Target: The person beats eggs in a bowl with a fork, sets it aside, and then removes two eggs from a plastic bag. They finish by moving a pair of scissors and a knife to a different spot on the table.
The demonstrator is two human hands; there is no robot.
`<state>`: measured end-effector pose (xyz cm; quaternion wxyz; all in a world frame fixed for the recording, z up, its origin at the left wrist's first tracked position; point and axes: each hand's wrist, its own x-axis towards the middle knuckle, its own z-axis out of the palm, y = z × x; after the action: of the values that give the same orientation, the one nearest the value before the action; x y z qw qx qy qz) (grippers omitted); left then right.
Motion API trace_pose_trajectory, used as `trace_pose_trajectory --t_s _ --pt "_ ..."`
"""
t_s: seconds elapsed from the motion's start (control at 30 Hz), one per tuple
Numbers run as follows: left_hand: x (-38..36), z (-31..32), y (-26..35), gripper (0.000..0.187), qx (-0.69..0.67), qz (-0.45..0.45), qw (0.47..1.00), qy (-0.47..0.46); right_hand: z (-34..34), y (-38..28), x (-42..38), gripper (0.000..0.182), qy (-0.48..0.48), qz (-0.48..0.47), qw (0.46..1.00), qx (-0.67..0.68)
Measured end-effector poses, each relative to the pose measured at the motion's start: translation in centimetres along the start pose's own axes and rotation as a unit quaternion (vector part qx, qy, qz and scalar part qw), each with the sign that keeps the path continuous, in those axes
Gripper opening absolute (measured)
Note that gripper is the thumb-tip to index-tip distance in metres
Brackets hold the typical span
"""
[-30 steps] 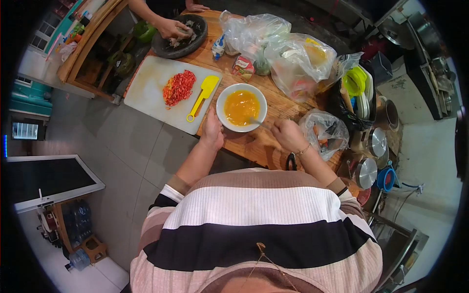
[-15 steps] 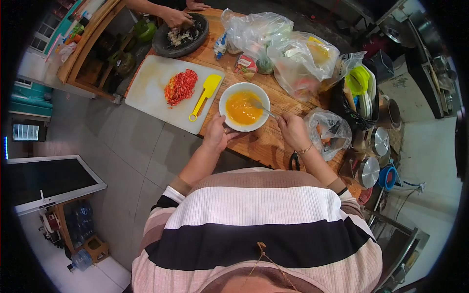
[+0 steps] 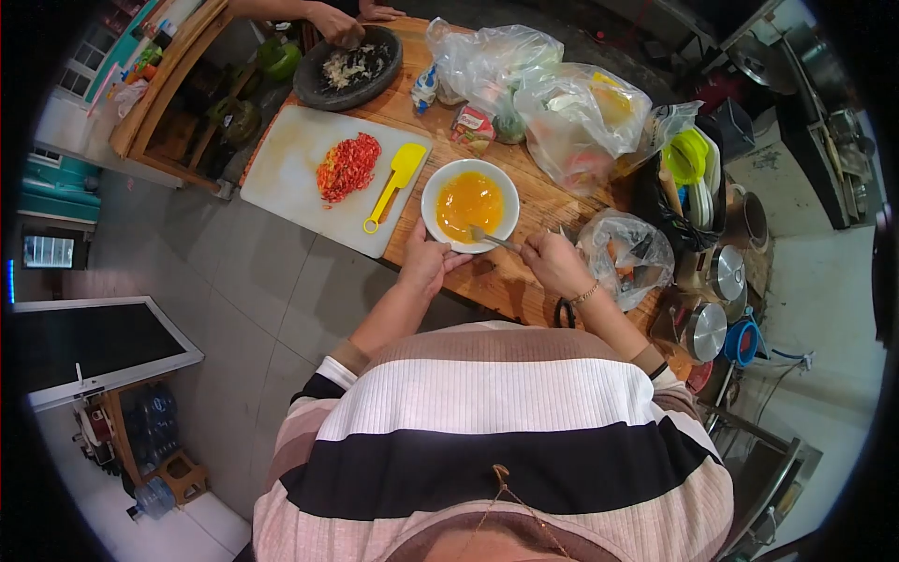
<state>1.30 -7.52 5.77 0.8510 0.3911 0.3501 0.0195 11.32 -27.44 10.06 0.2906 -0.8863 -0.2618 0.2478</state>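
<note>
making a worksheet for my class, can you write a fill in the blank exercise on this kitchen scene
The right hand holds a ____ in the bowl.
The left hand touches the bowl, whose colour is ____.
Chopped red pieces lie on the cutting board beside a spatula coloured ____.

Missing words: fork; white; yellow

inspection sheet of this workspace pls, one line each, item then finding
surface: wooden table, white board on it, faint yellowish stain
job's things: bowl of yellow liquid, fork dipped in
clutter: plastic bags, red packet, small bag, yellow spatula and chopped red pieces on the board
grip: left hand holds the bowl, right hand the fork
cables: blue tube by the right wall, cable or hose, cannot tell
surroundings: another person's hand over a dark stone dish, pots at right, grey tiled floor
</note>
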Motion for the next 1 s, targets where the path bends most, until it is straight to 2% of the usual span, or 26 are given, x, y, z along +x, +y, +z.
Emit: trace_pose_trajectory --t_s 0.03,0.13,0.23,0.33,0.43,0.53,0.63,0.73,0.83,0.93,1.0 --pt "0.0 0.0 -0.1 0.066 0.005 0.004 1.0 0.004 0.0 -0.3 0.0 0.03 -0.002 0.01 1.0 0.019" --pt "-0.1 0.1 0.2 0.068 0.016 -0.005 1.0 0.015 0.0 0.5 0.8 0.03 0.096 0.038 0.994 -0.02" --pt "-0.1 0.2 0.8 0.071 0.06 0.017 0.998 0.013 0.0 0.4 0.3 0.031 0.013 0.001 0.999 -0.043" --pt "0.5 -0.4 1.3 0.071 0.091 0.02 0.996 0.013 -0.1 -0.3 0.4 0.029 -0.016 0.011 1.0 0.007" --pt "1.6 -1.5 1.3 0.071 0.112 0.023 0.993 0.004 0.2 0.6 1.3 0.029 0.092 0.045 0.995 0.013" --pt "2.2 -2.0 1.2 0.067 0.118 0.043 0.992 0.018 0.0 0.6 1.0 0.029 0.012 -0.002 0.999 -0.039" --pt "2.2 -1.6 1.5 0.058 0.124 0.067 0.988 0.068 0.1 0.4 1.0 0.03 0.0 -0.036 0.999 0.002" --pt "3.1 -2.7 0.4 0.046 0.119 0.105 0.983 0.089 0.2 0.2 1.4 0.029 0.117 0.023 0.993 0.008" --pt "3.2 -2.9 0.0 0.04 0.105 0.111 0.984 0.094 0.1 0.2 0.9 0.029 0.036 0.014 0.998 -0.047" --pt "2.4 -2.2 0.2 0.041 0.078 0.089 0.989 0.083 0.3 0.3 0.9 0.029 0.016 -0.002 1.0 -0.014" --pt "1.8 -1.9 0.1 0.045 0.07 0.078 0.992 0.064 -0.1 -0.3 1.1 0.03 0.084 0.021 0.996 -0.012"
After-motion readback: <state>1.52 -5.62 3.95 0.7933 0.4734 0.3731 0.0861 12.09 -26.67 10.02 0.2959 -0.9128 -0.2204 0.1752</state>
